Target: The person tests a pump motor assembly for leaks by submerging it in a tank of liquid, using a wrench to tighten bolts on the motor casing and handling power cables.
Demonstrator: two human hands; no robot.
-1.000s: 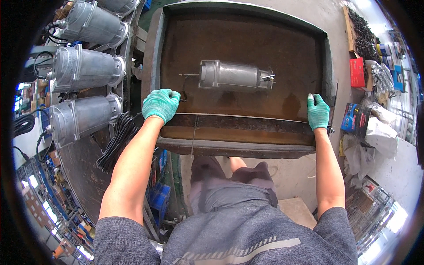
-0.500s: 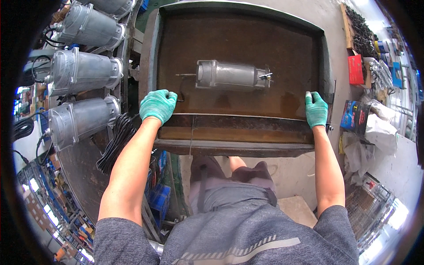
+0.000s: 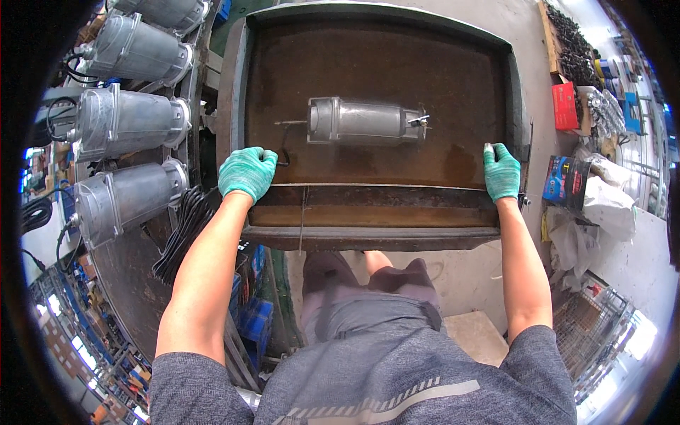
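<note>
In front of me stands a rectangular metal tank point(image 3: 375, 239) of brownish liquid. A grey metal cylindrical housing point(image 3: 368, 120), like a motor casing, lies on its side within it, with a thin shaft point(image 3: 289, 122) at its left end and a small fitting point(image 3: 419, 121) at its right. A narrow metal bar point(image 3: 382, 186) spans the near part of the tank. My left hand point(image 3: 247, 174), in a green glove, is closed at the bar's left end by the tank wall. My right hand point(image 3: 503, 172), gloved alike, is closed at the right end. My fingers partly hide both grip points.
Several similar grey housings point(image 3: 131, 122) with black cables line the bench at left, beside a bundle of black cord point(image 3: 183, 230). At right are a red box point(image 3: 564, 106), a blue-and-black package point(image 3: 565, 180), plastic bags point(image 3: 608, 207) and a wire cage point(image 3: 591, 322).
The scene has shifted slightly left in the view. Both hands stay closed at the same places by the tank walls, and the housing still lies in the tank.
</note>
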